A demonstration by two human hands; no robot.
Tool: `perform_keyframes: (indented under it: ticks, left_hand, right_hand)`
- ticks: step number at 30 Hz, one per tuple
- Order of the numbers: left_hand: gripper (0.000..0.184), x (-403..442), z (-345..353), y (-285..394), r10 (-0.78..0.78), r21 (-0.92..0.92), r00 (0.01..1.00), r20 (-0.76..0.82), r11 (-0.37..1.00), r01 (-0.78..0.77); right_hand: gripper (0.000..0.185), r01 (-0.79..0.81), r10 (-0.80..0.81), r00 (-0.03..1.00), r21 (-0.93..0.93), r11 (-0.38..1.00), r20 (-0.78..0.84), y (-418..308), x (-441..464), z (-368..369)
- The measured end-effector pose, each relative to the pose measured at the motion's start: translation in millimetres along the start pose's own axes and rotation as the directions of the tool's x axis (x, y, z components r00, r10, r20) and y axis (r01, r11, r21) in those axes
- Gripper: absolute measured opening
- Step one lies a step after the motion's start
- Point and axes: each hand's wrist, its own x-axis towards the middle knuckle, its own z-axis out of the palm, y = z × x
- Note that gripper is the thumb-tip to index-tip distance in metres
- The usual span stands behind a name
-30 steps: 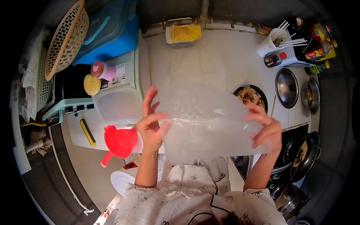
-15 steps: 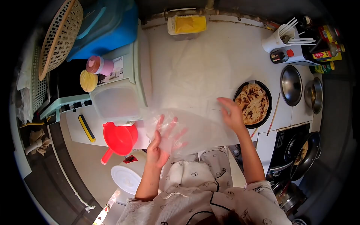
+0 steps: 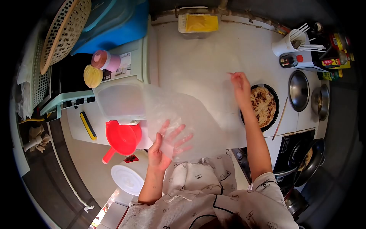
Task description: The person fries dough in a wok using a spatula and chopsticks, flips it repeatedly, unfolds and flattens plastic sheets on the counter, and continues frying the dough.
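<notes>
My left hand (image 3: 162, 154) holds a thin, clear plastic sheet (image 3: 202, 126) near the counter's front edge. Its spread fingers show through the film, with the thumb on the near side. The sheet fans out to the right above the counter; whether it is a single layer or a bag, I cannot tell. My right hand (image 3: 240, 86) is over the counter, left of and slightly beyond a dark round pan (image 3: 275, 114). Its fingers are drawn together, and anything between their tips is too small to make out. A browned flatbread (image 3: 263, 105) lies in the pan, partly hidden by my right forearm.
Left are a red dipper (image 3: 122, 137), a yellow-black tool (image 3: 88, 126) and a pale plastic container (image 3: 120, 99). At the back stands a tub with a yellow pack (image 3: 201, 23). Metal bowls (image 3: 298, 91), a stick (image 3: 280, 119) and a frying pan (image 3: 310, 160) are right.
My right hand has moved away from me, its fingers drawing together. The plastic sheet has spread higher and wider above the counter. My left hand stays nearly in place.
</notes>
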Motion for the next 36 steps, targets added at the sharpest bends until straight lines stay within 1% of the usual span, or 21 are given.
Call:
perform_keyframes:
  ticks: [1,2,4,7,10,12,13,14,15,16,19,22,25,26,28,29,30,32,33,35,36]
  left_hand:
    - [0.053,2.2,1.9,-0.2,-0.014,0.02,1.0,-0.002,1.0,0.014]
    - [0.054,4.1,3.5,-1.0,-0.028,0.039,1.0,-0.004,0.999,0.028]
    - [0.054,7.2,3.4,-3.7,-0.036,0.016,0.999,-0.008,0.999,0.036]
    - [0.051,11.1,1.3,-4.9,-0.029,0.011,0.999,-0.028,1.0,0.029]
    - [0.05,11.3,-0.8,-5.5,-0.029,0.009,0.999,-0.04,1.0,0.03]
    - [0.05,12.4,-0.5,-3.5,-0.033,0.014,0.999,-0.037,0.999,0.034]
    - [0.05,11.5,0.9,-2.8,-0.03,0.018,0.999,-0.036,0.999,0.03]
    - [0.05,10.8,1.8,-2.8,-0.025,0.021,0.999,-0.035,0.999,0.026]
    - [0.05,10.5,2.0,-3.1,-0.023,0.006,0.999,-0.03,1.0,0.023]
    - [0.05,10.1,2.0,-2.9,-0.022,-0.006,0.999,-0.027,1.0,0.022]
    - [0.05,7.6,3.7,-1.9,-0.02,-0.022,1.0,-0.024,1.0,0.02]
    - [0.05,6.4,2.4,-2.0,-0.02,-0.036,1.0,-0.01,0.999,0.02]
    - [0.049,5.4,0.3,-1.7,-0.026,-0.044,1.0,0.001,0.999,0.026]
    - [0.049,5.5,0.2,-2.3,-0.029,-0.048,1.0,0.004,0.998,0.029]
    - [0.049,7.8,0.0,-4.4,-0.03,-0.055,0.999,0.023,0.998,0.031]
    - [0.048,9.7,0.5,-5.4,-0.029,-0.059,0.999,0.034,0.998,0.031]
    - [0.048,11.1,1.5,-6.2,-0.033,-0.063,0.999,0.042,0.997,0.036]
    - [0.048,12.2,3.3,-7.9,-0.043,-0.069,0.997,0.059,0.997,0.047]
    - [0.048,12.7,5.5,-8.1,-0.046,-0.066,0.997,0.061,0.997,0.05]
    - [0.049,12.9,12.0,-8.5,-0.052,-0.064,0.996,0.068,0.996,0.056]
    - [0.049,13.0,13.9,-8.5,-0.044,-0.061,0.996,0.081,0.997,0.049]
  right_hand:
    - [0.007,-0.125,0.123,0.992,0.092,0.988,0.023,-4.3,8.6,-7.9]
    - [0.009,-0.109,0.111,0.987,-0.025,0.994,0.115,-7.3,14.9,-14.9]
    - [0.013,-0.044,0.119,0.948,-0.248,0.968,0.296,-11.2,22.7,-25.2]
    - [0.017,0.151,-0.109,0.924,-0.087,0.985,0.365,-2.4,11.3,-16.6]
    - [0.02,0.057,0.094,0.874,-0.291,0.955,0.476,-14.5,-4.5,-12.2]
    - [0.022,0.246,-0.109,0.93,-0.372,0.895,0.352,-0.4,-9.4,-8.9]
    - [0.024,0.33,-0.217,0.931,-0.422,0.844,0.293,9.4,-10.2,-7.0]
    - [0.024,0.351,-0.256,0.936,-0.612,0.709,0.24,19.2,-9.4,-6.3]
    - [0.025,0.339,-0.304,0.932,-0.771,0.54,0.197,29.8,-7.9,-6.3]
    - [0.025,0.292,-0.357,0.92,-0.891,0.348,0.162,37.9,-5.9,-7.3]
    - [0.018,0.359,-0.416,0.88,-0.895,0.264,0.23,53.3,7.6,-15.8]
    - [0.011,0.296,-0.135,0.955,-0.858,0.421,0.264,51.8,21.4,-29.7]
    - [0.006,0.248,-0.186,0.968,-0.732,0.634,0.166,37.0,34.5,-49.8]
    - [0.007,0.146,-0.136,0.988,-0.722,0.676,0.072,25.0,38.4,-54.6]
    - [0.011,0.161,-0.208,0.976,-0.44,0.884,-0.062,19.7,54.6,-68.0]
    - [0.014,0.184,-0.227,0.965,-0.275,0.944,-0.135,15.1,60.7,-74.7]
    - [0.015,0.131,-0.145,0.984,-0.133,0.983,-0.102,-0.7,62.7,-81.9]
    - [0.018,-0.005,0.005,1.0,0.151,0.989,0.0,-42.1,62.7,-99.8]
    - [0.02,-0.043,0.032,0.999,0.291,0.956,0.042,-57.7,60.3,-106.2]
    - [0.025,-0.13,0.065,0.988,0.543,0.83,0.138,-86.1,51.5,-116.9]
    - [0.027,-0.151,0.062,0.984,0.599,0.787,0.167,-101.9,45.5,-120.0]
